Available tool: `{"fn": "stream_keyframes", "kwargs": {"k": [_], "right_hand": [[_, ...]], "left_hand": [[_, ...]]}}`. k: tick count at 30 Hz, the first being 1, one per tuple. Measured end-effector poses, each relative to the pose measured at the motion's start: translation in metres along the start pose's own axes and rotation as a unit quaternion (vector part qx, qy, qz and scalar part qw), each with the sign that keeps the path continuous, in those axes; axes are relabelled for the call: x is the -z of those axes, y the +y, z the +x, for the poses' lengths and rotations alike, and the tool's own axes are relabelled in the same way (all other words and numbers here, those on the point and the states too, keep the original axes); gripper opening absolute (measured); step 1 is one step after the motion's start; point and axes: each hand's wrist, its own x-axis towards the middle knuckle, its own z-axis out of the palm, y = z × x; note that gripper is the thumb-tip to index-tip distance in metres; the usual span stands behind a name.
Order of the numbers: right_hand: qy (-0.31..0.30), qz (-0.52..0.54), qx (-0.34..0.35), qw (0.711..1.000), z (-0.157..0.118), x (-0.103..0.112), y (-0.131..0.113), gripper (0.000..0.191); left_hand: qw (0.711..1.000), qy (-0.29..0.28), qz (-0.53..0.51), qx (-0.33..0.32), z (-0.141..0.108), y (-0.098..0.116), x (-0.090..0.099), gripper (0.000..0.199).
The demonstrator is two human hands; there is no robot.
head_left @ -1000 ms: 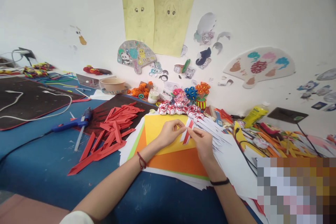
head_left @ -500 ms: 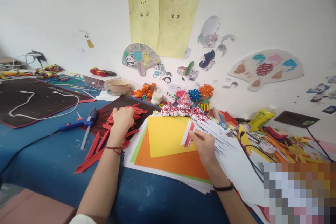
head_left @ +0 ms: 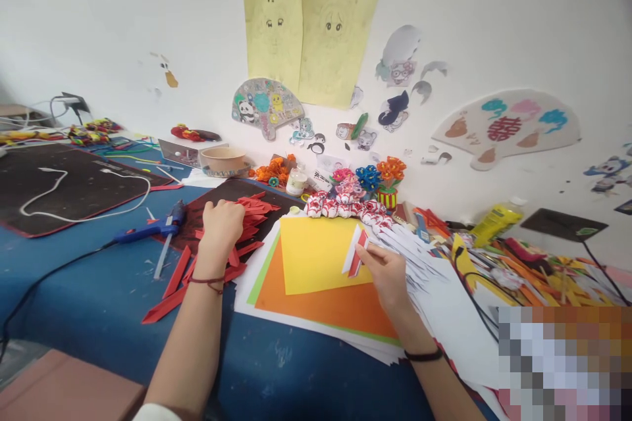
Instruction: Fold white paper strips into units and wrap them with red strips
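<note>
My left hand (head_left: 222, 229) rests at the pile of folded red paper strips (head_left: 254, 210) on a dark mat; its fingers point away and are hidden behind the back of the hand. Between the thumb and fingers of my right hand (head_left: 385, 270) is a folded red and white paper strip (head_left: 358, 253), held over the yellow sheet (head_left: 316, 256). Under that sheet lie orange paper (head_left: 320, 309), green paper and white paper. More red strips (head_left: 170, 302) lie left of my left wrist.
A blue glue gun (head_left: 148, 230) with a cable lies at the left. Behind the sheets stand red and white paper rolls (head_left: 336, 206), a bowl (head_left: 224, 161) and paper flowers (head_left: 368, 177). White strips and a yellow bottle (head_left: 498, 220) are at the right.
My left hand has shifted slightly left over the red strips. My right hand still holds the red and white strip. The whole view has moved slightly.
</note>
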Motion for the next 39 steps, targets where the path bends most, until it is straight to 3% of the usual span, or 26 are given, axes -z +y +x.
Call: {"fn": "stream_keyframes", "kwargs": {"k": [9,18,29,39], "right_hand": [[-0.013,0.038,-0.008,0.999,0.001,-0.001,0.002,0.031],[-0.012,0.066,-0.012,0.998,0.001,0.0,-0.002,0.029],[-0.013,0.046,0.011,0.999,0.002,0.0,-0.014,0.039],[-0.007,0.032,0.013,0.999,0.001,0.001,-0.016,0.039]], "left_hand": [[0.996,0.07,-0.017,-0.049,0.005,0.016,0.007,0.031],[0.998,0.04,0.005,-0.042,-0.001,0.009,-0.001,0.032],[0.995,0.085,0.018,-0.054,0.006,0.01,-0.002,0.029],[0.995,0.051,0.051,-0.073,0.004,0.005,-0.007,0.025]]}}
